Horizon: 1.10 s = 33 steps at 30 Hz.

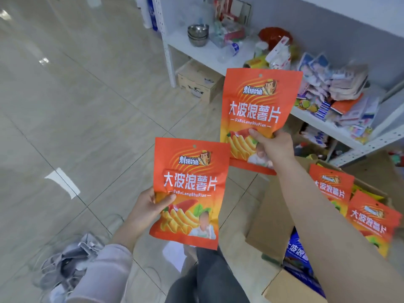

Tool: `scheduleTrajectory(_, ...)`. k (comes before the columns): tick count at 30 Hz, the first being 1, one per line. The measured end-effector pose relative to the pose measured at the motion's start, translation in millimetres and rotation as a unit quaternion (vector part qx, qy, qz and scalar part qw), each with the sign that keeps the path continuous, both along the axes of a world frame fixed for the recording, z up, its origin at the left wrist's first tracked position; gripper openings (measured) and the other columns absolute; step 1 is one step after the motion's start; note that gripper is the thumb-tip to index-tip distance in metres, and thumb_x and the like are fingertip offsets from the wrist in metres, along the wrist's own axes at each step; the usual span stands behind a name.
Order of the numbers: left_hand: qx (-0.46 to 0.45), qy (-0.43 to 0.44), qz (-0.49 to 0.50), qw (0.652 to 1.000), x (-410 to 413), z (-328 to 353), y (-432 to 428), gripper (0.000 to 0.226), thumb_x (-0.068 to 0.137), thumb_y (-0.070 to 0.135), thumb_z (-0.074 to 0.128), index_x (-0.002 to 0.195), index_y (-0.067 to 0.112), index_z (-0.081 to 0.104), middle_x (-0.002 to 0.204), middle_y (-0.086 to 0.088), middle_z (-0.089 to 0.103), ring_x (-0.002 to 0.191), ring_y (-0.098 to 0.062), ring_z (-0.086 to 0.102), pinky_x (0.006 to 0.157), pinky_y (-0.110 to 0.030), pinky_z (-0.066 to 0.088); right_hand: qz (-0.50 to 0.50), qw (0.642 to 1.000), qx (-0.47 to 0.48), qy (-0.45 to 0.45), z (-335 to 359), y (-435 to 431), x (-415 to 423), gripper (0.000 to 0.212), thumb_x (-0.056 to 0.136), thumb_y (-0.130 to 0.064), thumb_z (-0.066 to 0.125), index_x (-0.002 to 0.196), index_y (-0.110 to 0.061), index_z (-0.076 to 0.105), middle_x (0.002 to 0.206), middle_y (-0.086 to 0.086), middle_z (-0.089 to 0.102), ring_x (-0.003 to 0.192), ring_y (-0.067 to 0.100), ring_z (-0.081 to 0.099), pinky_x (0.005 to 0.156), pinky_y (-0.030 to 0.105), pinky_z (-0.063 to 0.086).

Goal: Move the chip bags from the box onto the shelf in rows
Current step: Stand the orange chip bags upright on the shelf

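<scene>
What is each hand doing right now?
Left hand: closed on an orange foil chip bag.
Right hand: closed on a second orange foil chip bag.

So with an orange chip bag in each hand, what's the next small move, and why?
Probably carry the right hand and its bag forward to the white shelf and set it down. That bag is already nearest the shelf; the left hand holds the second bag lower, over the floor.

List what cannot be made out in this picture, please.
- Cardboard box, head view: the right arm and the frame's edge hide much of its contents, so the remaining bags cannot be counted.
- Shelf, head view: the packets piled on it are blurred; their print is unreadable.
- Lower shelf level, head view: dark and partly cut off.
</scene>
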<state>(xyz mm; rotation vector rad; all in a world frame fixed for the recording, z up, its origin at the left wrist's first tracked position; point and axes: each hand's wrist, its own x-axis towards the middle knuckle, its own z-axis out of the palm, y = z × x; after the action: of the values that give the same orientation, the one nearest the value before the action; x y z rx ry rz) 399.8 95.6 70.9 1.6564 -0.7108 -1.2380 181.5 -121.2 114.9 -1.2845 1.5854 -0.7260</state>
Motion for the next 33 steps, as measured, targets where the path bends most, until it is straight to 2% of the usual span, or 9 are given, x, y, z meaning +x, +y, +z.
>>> scheduleTrajectory(3, -0.016, -0.003, -0.016, 1.0, 15, 8, -38, 0.038, 0.064, 0.042, 0.081, 0.092, 0.023, 0.062, 0.079, 0.018, 0.072, 0.076, -0.001, 0.068, 0.064, -0.014, 0.05, -0.007, 1.0, 0.002, -0.017, 6, -34, 17, 0.028, 0.073, -0.035, 0.076, 0.076, -0.015, 0.057, 0.055, 0.004, 0.059, 0.046, 0.015, 0.054, 0.06, 0.026, 0.046)
scheduleTrajectory(6, -0.028, -0.032, -0.019, 0.999, 29, 20, -89, 0.013, 0.08, 0.014, 0.07, 0.089, 0.02, 0.061, 0.07, 0.02, 0.07, 0.067, 0.004, 0.066, 0.059, -0.009, 0.047, -0.002, 0.998, -0.003, -0.055, 16, -77, 34, 0.028, 0.07, -0.034, 0.078, 0.08, -0.015, 0.06, 0.052, 0.001, 0.058, 0.041, 0.012, 0.053, 0.058, 0.028, 0.045)
scheduleTrajectory(8, -0.035, -0.035, -0.012, 0.999, 39, 30, -120, 0.016, 0.083, 0.002, 0.063, 0.087, 0.018, 0.061, 0.066, 0.019, 0.069, 0.062, 0.005, 0.064, 0.058, -0.009, 0.047, 0.0, 0.997, -0.023, -0.072, 27, -108, 47, 0.027, 0.068, -0.033, 0.08, 0.074, -0.017, 0.06, 0.052, 0.0, 0.059, 0.039, 0.011, 0.053, 0.057, 0.031, 0.046)
scheduleTrajectory(12, -0.048, -0.034, -0.012, 0.998, 65, 46, -171, 0.016, 0.084, 0.004, 0.062, 0.093, 0.017, 0.062, 0.074, 0.016, 0.072, 0.069, 0.0, 0.067, 0.062, -0.013, 0.049, 0.014, 0.996, -0.049, -0.075, 52, -165, 70, 0.026, 0.069, -0.035, 0.079, 0.072, -0.019, 0.059, 0.06, 0.001, 0.06, 0.04, 0.006, 0.054, 0.057, 0.028, 0.047)
scheduleTrajectory(15, -0.06, -0.033, -0.003, 0.998, 86, 54, -205, 0.016, 0.084, 0.004, 0.062, 0.094, 0.018, 0.062, 0.077, 0.015, 0.072, 0.073, -0.002, 0.067, 0.065, -0.015, 0.051, 0.023, 0.994, -0.059, -0.089, 67, -199, 95, 0.025, 0.073, -0.029, 0.077, 0.086, -0.014, 0.061, 0.067, -0.001, 0.062, 0.048, 0.007, 0.056, 0.049, 0.019, 0.045)
scheduleTrajectory(20, -0.077, -0.02, -0.011, 0.997, 125, 72, -271, 0.018, 0.083, 0.01, 0.063, 0.098, 0.02, 0.062, 0.083, 0.014, 0.073, 0.08, -0.005, 0.069, 0.066, -0.015, 0.052, 0.028, 0.993, -0.06, -0.097, 78, -258, 144, 0.023, 0.072, -0.028, 0.079, 0.077, -0.016, 0.06, 0.061, 0.001, 0.061, 0.042, 0.008, 0.054, 0.046, 0.021, 0.044)
scheduleTrajectory(23, -0.096, -0.028, -0.027, 0.995, 159, 80, -317, 0.02, 0.082, 0.016, 0.064, 0.101, 0.022, 0.061, 0.086, 0.015, 0.073, 0.083, -0.006, 0.069, 0.066, -0.014, 0.051, 0.037, 0.992, -0.081, -0.088, 88, -295, 178, 0.024, 0.073, -0.028, 0.078, 0.084, -0.013, 0.062, 0.066, 0.002, 0.062, 0.044, 0.006, 0.055, 0.044, 0.017, 0.046)
scheduleTrajectory(28, -0.131, -0.019, -0.036, 0.991, 225, 93, -394, 0.019, 0.084, 0.005, 0.062, 0.099, 0.017, 0.061, 0.08, 0.016, 0.072, 0.076, -0.002, 0.068, 0.062, -0.012, 0.05, 0.024, 0.992, -0.103, -0.066, 116, -360, 236, 0.035, 0.071, -0.032, 0.078, 0.09, -0.008, 0.062, 0.064, 0.003, 0.062, 0.04, 0.005, 0.054, 0.048, 0.022, 0.049)
scheduleTrajectory(33, -0.135, -0.018, -0.058, 0.989, 286, 101, -460, 0.022, 0.081, 0.014, 0.066, 0.103, 0.016, 0.062, 0.088, 0.011, 0.073, 0.082, -0.007, 0.069, 0.066, -0.013, 0.051, 0.0, 0.991, -0.109, -0.082, 145, -420, 292, 0.026, 0.072, -0.03, 0.078, 0.075, -0.013, 0.058, 0.055, 0.002, 0.057, 0.035, 0.007, 0.05, 0.044, 0.022, 0.045)
